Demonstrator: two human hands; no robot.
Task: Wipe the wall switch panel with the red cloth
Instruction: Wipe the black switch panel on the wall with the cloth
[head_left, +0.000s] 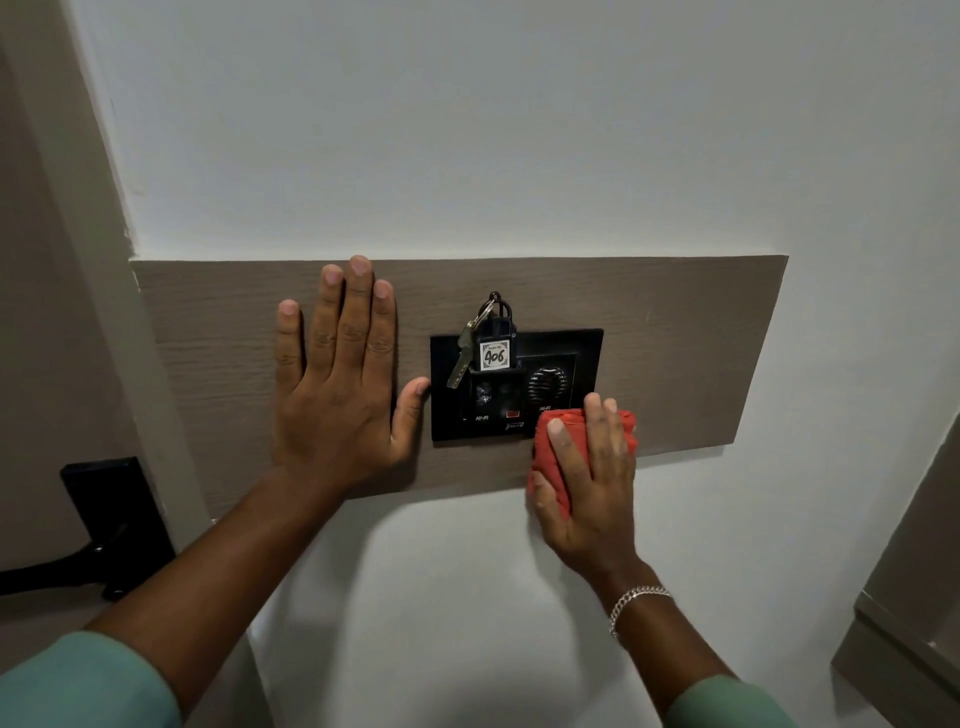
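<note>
Head view, left to right: black door handle (98, 535) on its plate at far left, low, beside the door frame. Wood-grain backing board (675, 338) runs across the white wall (467, 130). Left hand (337, 395) flat on the board, fingers spread and holding nothing, thumb tip touching the left edge of the black switch panel (587, 353). The panel sits mid-board; a key (460, 358) and a tag marked 406 (494, 356) hang from a black holder over its upper left part, round ribbed knob (546, 384) to the right of them. Right hand (587, 478) clamped on the red cloth (553, 457), pressing it bunched against the panel's lower right corner and the board's bottom edge. Silver bracelet (636, 605) on the right wrist. Green sleeves on both forearms at the bottom of frame.
</note>
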